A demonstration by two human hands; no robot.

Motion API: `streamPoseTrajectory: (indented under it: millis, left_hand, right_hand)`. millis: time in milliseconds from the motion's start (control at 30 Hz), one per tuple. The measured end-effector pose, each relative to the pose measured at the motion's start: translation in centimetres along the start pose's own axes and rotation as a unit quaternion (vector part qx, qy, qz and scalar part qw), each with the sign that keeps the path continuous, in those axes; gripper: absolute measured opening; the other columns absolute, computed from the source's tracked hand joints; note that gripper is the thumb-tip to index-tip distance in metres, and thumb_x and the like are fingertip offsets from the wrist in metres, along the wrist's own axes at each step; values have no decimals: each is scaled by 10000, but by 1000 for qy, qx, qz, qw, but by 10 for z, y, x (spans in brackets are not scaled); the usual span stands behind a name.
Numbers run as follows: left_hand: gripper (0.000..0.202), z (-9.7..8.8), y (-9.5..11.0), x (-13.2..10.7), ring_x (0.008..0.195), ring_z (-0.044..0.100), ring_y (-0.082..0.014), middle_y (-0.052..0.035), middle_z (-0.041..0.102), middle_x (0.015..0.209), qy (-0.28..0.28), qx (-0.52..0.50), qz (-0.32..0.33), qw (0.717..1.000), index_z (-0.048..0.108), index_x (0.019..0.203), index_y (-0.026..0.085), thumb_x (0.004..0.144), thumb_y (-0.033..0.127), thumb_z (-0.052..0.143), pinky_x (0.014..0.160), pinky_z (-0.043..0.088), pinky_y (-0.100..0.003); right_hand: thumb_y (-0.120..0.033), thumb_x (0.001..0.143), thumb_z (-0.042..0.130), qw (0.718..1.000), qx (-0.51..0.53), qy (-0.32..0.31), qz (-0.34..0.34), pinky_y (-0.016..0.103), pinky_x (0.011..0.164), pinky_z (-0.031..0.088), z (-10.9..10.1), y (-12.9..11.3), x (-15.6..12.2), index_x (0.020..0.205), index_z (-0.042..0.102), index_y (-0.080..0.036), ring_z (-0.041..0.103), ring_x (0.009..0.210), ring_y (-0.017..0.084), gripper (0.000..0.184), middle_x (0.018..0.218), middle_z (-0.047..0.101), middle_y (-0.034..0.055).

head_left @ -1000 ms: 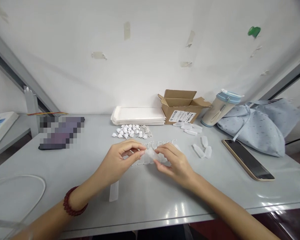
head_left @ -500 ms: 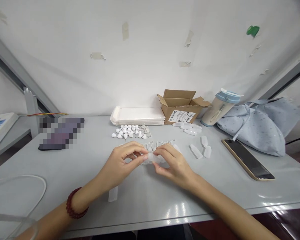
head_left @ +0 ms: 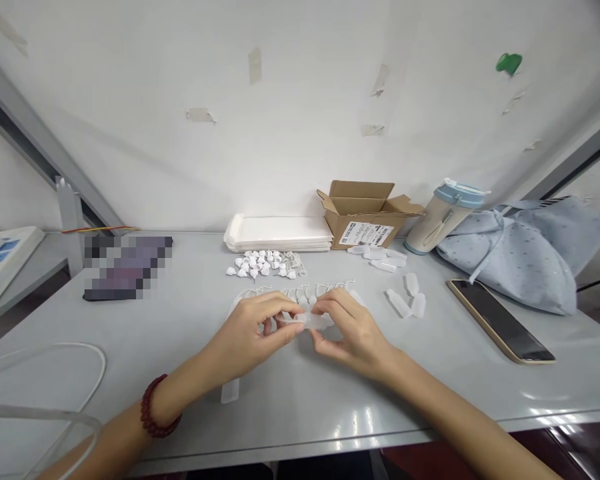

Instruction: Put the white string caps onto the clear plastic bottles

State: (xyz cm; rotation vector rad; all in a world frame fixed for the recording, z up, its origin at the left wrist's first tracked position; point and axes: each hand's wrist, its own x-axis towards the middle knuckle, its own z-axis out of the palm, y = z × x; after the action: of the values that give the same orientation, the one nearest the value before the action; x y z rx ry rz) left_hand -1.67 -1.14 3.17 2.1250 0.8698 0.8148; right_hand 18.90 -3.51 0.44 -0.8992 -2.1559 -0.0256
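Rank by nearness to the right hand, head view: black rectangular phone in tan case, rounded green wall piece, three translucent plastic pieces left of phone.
1. Translucent plastic pieces, right of hand.
2. Phone, farther right.
3. Green wall piece, high up.
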Motion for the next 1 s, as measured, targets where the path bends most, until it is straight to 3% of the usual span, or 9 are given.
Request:
streamPoseTrajectory:
  millis: [133, 400, 467, 567, 667, 767, 900, 1000]
  left_hand:
    - [146, 1, 0, -1, 685, 577, -109, -11, 677, 872, 1, -6, -2, 1000, 694, 949, 193, 854, 235, 592, 589, 479, -198]
    - [178, 4, 1, 1, 604, 562, -104, 2, 648, 712, 19, -30, -56, 998, 697, 791, 167, 864, 275, 577, 558, 445, -199]
    - [198, 4, 0, 2, 573, 550, -99, 7, 627, 681, 16, -28, -63, 998, 686, 760, 159, 867, 284, 575, 548, 438, -202]
    - [156, 3, -1, 2, 602, 562, -103, 9, 617, 702, 12, -25, -41, 999, 672, 798, 162, 860, 279, 590, 568, 452, -204]
    - [101, 6, -3, -1, 628, 558, -103, 6, 612, 767, 24, 9, 27, 999, 641, 911, 168, 849, 243, 613, 594, 470, -214]
    - [212, 12, -6, -3, 709, 558, -128, -18, 600, 860, 63, 71, 103, 990, 580, 1023, 172, 827, 213, 649, 642, 486, -247]
    - [463, 18, -9, -5, 982, 548, -208, -99, 556, 1086, 91, 143, 159, 973, 454, 1220, 170, 819, 239, 676, 812, 508, -338]
    - [534, 18, -10, -4, 1144, 485, -259, -148, 511, 1205, 106, 195, 193, 956, 402, 1287, 148, 829, 234, 664, 943, 467, -414]
  right_hand:
    - [-165, 798, 571, 1000, 5, 5, 1, 299, 602, 495, 0, -1, 1, 943, 534, -161, 561, 762, 194, 150, 831, 600, 84]
    - [-129, 863, 546, 998, -2, 28, -53, 311, 691, 548, 3, -5, 2, 1156, 521, -152, 625, 832, 192, 295, 934, 659, 113]
    - [-133, 863, 548, 998, 33, 27, -35, 303, 691, 549, 3, -5, 2, 1139, 550, -148, 631, 833, 185, 276, 938, 664, 114]
    - [-165, 845, 579, 989, 133, 10, 66, 284, 678, 539, 0, -7, 3, 1081, 609, -160, 630, 766, 158, 237, 886, 674, 75]
    - [-219, 822, 618, 944, 257, -25, 206, 295, 709, 530, -5, -9, 5, 1035, 653, -184, 637, 768, 156, 219, 877, 690, 48]
    - [-267, 817, 639, 864, 400, -36, 305, 315, 771, 523, -9, -9, 8, 1038, 661, -198, 658, 862, 176, 232, 929, 706, 53]
    - [-282, 835, 639, 762, 544, -31, 351, 341, 846, 505, -9, -6, 11, 1055, 669, -218, 682, 876, 177, 231, 919, 724, 42]
    - [-286, 843, 640, 710, 606, -32, 358, 340, 849, 501, -7, -3, 10, 1097, 670, -218, 689, 871, 181, 265, 952, 725, 57]
